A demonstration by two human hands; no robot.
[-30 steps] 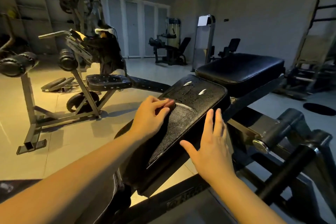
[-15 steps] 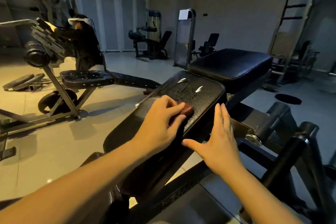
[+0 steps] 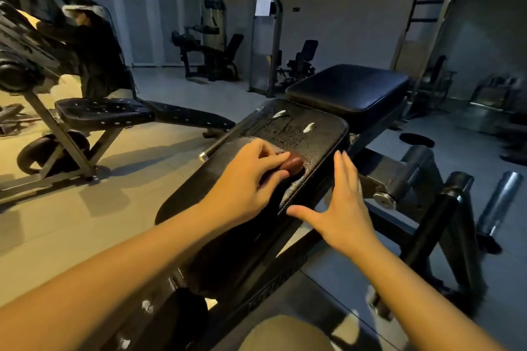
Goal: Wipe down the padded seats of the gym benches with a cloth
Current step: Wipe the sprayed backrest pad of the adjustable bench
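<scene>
Our left hand (image 3: 248,182) has its fingers curled over a small reddish-brown cloth (image 3: 295,165) and presses it onto the padded seat (image 3: 313,134). The cloth sits toward the right side of the seat, about halfway along it. Our right hand (image 3: 342,208) is just right of the cloth, fingers straight and close together, thumb spread wide. It rests along the seat's right edge and holds nothing. On the far side of the cloth, the black seat is speckled with water drops and shows two bright white marks. Just past the seat's far end is a thicker pad (image 3: 348,88). Well apart on the left, another bench (image 3: 105,112) stands on the pale floor (image 3: 128,194). On the right, a shiny metal bar (image 3: 499,202) juts from the dark frame.
</scene>
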